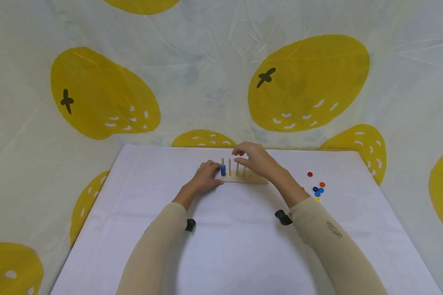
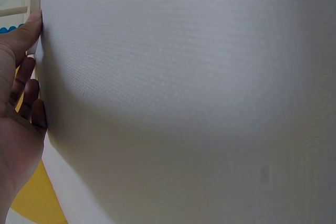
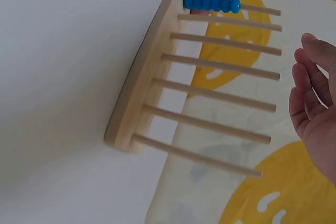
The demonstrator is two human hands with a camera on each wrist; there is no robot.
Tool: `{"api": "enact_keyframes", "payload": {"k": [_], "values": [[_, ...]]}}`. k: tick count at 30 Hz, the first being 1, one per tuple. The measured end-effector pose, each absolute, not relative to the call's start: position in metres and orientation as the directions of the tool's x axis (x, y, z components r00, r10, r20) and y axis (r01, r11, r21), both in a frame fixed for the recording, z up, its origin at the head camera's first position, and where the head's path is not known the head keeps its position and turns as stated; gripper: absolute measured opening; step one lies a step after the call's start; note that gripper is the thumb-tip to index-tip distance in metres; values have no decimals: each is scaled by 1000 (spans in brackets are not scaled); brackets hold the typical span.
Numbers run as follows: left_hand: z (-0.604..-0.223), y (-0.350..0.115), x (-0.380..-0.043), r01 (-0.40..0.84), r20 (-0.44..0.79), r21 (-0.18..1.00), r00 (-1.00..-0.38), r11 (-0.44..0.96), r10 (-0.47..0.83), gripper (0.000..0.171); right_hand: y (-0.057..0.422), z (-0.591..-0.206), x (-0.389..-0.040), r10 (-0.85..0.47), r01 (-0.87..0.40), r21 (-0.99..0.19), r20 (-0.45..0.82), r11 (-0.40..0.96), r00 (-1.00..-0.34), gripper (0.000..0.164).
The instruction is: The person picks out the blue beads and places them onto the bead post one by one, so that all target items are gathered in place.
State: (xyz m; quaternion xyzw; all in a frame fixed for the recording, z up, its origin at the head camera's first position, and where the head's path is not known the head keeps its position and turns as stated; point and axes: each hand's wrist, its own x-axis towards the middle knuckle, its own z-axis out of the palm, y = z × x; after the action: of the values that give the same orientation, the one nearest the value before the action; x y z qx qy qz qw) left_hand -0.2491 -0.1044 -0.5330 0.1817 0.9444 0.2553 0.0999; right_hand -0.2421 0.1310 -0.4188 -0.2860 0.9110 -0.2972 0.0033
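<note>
A wooden peg stand [image 1: 245, 179] with a row of upright pegs sits towards the back of the table. Blue beads [image 3: 211, 3] are stacked on the peg at its left end; the other pegs in the right wrist view are bare. My left hand [image 1: 205, 177] grips that left end of the base, thumb on the near edge [image 2: 32, 22]. Over the pegs hovers my right hand [image 1: 256, 157], fingers loosely bent and thumb apart from them. Between its fingertips I make out no bead in the right wrist view [image 3: 317, 85].
To the right lie loose beads: a red one [image 1: 310, 174], an orange one [image 1: 322, 184], a dark blue one [image 1: 315, 189], lighter blue ones [image 1: 318, 194] and a yellow one [image 1: 318, 200]. My right forearm partly covers another orange bead [image 1: 302, 188]. A patterned curtain [image 1: 206, 82] hangs behind the white table [image 1: 232, 254].
</note>
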Motion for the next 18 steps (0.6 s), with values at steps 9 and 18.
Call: {"api": "enact_keyframes", "payload": {"k": [9, 18], "values": [[-531, -104, -250, 291, -102, 522, -912, 802, 397, 64, 175, -411, -224, -456, -509, -549, 243, 663, -856, 22], [-532, -104, -251, 283, -129, 520, -907, 806, 401, 64, 232, -422, -207, -410, -546, -508, 362, 666, -837, 24]]}}
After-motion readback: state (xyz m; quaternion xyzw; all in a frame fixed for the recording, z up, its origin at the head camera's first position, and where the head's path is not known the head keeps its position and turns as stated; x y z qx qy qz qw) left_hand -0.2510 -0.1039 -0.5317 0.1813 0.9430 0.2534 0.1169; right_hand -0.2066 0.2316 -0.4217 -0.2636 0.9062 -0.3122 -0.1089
